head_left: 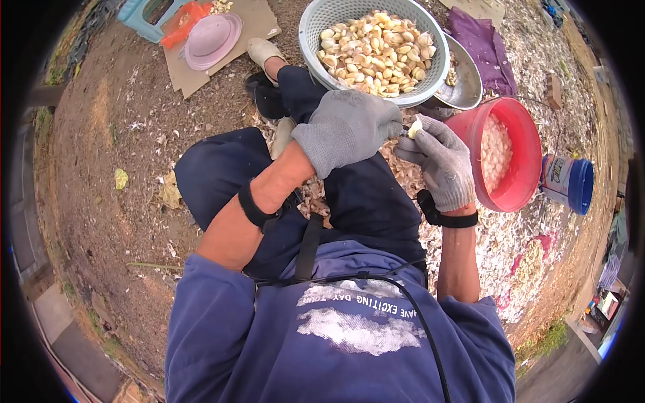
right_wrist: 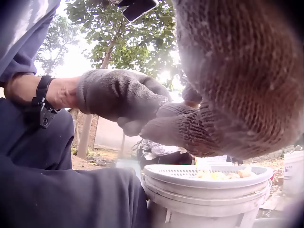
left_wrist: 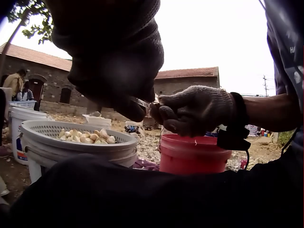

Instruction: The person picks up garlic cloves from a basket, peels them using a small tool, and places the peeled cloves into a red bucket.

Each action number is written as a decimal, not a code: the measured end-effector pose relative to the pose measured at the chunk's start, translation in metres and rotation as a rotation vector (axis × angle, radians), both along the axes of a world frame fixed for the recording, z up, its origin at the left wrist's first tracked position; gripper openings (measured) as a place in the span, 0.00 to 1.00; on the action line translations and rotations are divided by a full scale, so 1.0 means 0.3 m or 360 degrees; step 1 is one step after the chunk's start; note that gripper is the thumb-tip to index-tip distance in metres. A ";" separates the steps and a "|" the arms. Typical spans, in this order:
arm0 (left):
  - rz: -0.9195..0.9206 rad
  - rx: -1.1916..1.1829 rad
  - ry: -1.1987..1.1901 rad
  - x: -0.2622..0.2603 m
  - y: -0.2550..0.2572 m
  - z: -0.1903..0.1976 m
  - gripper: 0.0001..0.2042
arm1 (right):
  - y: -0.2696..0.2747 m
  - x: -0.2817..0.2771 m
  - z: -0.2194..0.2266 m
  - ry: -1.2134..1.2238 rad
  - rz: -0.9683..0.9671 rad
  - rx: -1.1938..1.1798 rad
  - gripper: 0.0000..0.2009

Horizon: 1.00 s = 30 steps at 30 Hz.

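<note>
Gloved in grey, the left hand (head_left: 353, 127) curls around a small, mostly hidden dark object beside a pale garlic clove (head_left: 415, 127). The right hand (head_left: 440, 161), also gloved, pinches that clove between thumb and fingers. Both hands meet above the lap, near the rim of a grey basket (head_left: 308, 40) of unpeeled-looking cloves. In the left wrist view, the left hand (left_wrist: 111, 61) looms dark beside the right hand (left_wrist: 197, 109). The right wrist view has the left hand (right_wrist: 123, 97) against the fingers of the right hand (right_wrist: 237, 90), the clove largely hidden.
A red bucket (head_left: 460, 124) holding pale cloves stands beside the right hand, with a blue-rimmed tub (head_left: 581, 187) farther right. Behind it are a metal bowl (head_left: 470, 91) and purple cloth (head_left: 480, 47). Skins litter the ground. A pink hat-like item (head_left: 211, 40) lies on cardboard (head_left: 255, 17).
</note>
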<state>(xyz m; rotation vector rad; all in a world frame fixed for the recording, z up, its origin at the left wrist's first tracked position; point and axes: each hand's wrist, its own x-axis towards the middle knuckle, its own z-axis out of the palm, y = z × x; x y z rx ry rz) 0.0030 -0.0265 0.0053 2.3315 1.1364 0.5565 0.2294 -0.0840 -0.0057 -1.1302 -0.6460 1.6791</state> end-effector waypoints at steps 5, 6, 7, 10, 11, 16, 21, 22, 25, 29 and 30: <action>-0.0005 -0.0128 -0.0041 -0.008 0.009 -0.010 0.11 | -0.004 0.001 -0.013 0.0067 0.0014 0.0003 0.18; -0.0034 -0.0136 -0.0088 -0.009 0.012 -0.010 0.10 | -0.007 0.006 -0.020 0.0126 0.0030 0.0003 0.18; -0.0063 -0.0143 -0.0135 -0.010 0.014 -0.010 0.10 | -0.008 0.011 -0.027 0.0185 0.0047 0.0006 0.19; -0.0081 -0.0254 -0.0172 -0.009 0.018 0.007 0.10 | -0.017 0.022 -0.044 0.0358 0.0055 -0.0051 0.19; -0.0084 -0.0254 -0.0172 -0.007 0.017 0.000 0.10 | -0.018 0.024 -0.047 0.0357 0.0052 -0.0050 0.19; -0.0055 0.0016 -0.0150 -0.002 0.007 -0.026 0.10 | -0.024 0.026 -0.061 0.0386 0.0060 -0.0024 0.19; -0.0018 0.0047 -0.0029 0.000 0.005 -0.018 0.10 | -0.018 0.034 -0.043 0.0307 0.0115 -0.0045 0.20; -0.0021 0.0055 0.0026 0.001 0.004 -0.016 0.10 | -0.019 0.033 -0.040 0.0305 0.0119 -0.0033 0.20; -0.0036 0.0095 0.0000 0.007 -0.007 -0.020 0.10 | -0.016 0.023 -0.019 0.0201 0.0174 -0.0062 0.21; -0.0040 0.0033 0.0024 0.008 -0.012 -0.015 0.11 | -0.020 0.002 -0.035 -0.0188 0.0122 -0.0102 0.22; -0.0011 0.0030 0.0078 0.007 -0.009 -0.018 0.11 | -0.022 -0.002 -0.031 -0.0271 0.0091 -0.0071 0.21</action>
